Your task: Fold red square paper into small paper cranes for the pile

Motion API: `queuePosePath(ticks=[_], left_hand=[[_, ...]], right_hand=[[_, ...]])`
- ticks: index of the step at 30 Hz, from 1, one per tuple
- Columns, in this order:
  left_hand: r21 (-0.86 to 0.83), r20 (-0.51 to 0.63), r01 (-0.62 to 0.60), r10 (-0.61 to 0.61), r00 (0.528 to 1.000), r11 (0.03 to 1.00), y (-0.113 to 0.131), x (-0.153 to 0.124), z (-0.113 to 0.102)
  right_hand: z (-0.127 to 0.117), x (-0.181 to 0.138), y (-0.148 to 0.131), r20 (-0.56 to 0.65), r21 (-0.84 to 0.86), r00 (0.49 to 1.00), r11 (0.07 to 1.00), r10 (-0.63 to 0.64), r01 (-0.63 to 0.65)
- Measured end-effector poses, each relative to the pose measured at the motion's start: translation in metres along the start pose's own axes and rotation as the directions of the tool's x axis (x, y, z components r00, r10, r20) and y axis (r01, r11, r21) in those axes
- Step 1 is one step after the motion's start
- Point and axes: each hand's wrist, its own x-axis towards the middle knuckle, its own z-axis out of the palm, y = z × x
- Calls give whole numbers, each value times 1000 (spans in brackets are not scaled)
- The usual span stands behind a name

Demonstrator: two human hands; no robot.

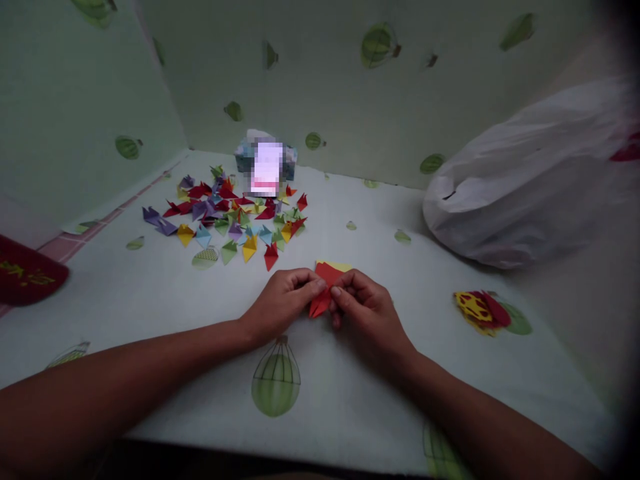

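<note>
A red piece of folded paper (pixel 320 308) is pinched between both hands over the middle of the table. My left hand (pixel 287 300) grips its left side with thumb and fingers. On its right side, the thumb and fingertips of my right hand (pixel 367 307) press on the paper, and the fingers partly hide it. Just behind the hands shows a strip of yellow paper (pixel 340 267), with red paper beside it. Beyond my left hand lies a spread pile of small folded paper pieces (pixel 230 213) in red, yellow, green, blue and purple.
A phone with a lit, blurred screen (pixel 267 167) leans on a tissue box (pixel 243 159) at the back. A white plastic bag (pixel 505 193) bulks at the right. Yellow and red cut-outs (pixel 477 310) lie nearer. Something dark red (pixel 30 273) stands at the left edge.
</note>
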Motion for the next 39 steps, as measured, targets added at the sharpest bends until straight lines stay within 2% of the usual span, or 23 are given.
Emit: queuePosePath(ticks=[6,13,18,24,31,39], left_hand=[[15,-24,16,-15,1000,1000,-1,0,1],[-84,35,53,-51,998,995,-3,1,3],[-60,35,71,-69,997,996,-5,3,4],[22,90,95,-96,991,995,-4,3,2],[-79,170,156,-141,975,985,1,5,-1],[-166,178,147,-117,977,975,-4,5,1]], right_hand=[[2,0,1,-7,-23,1000,1000,-17,17],[1,-1,0,-20,-22,999,999,-30,29],[-1,1,1,11,-3,1000,1000,-11,11],[-2,1,-4,9,-126,1000,992,6,-5],[-4,0,-7,-23,-163,1000,986,-22,18],[-3,0,-3,-31,-189,998,980,-63,56]])
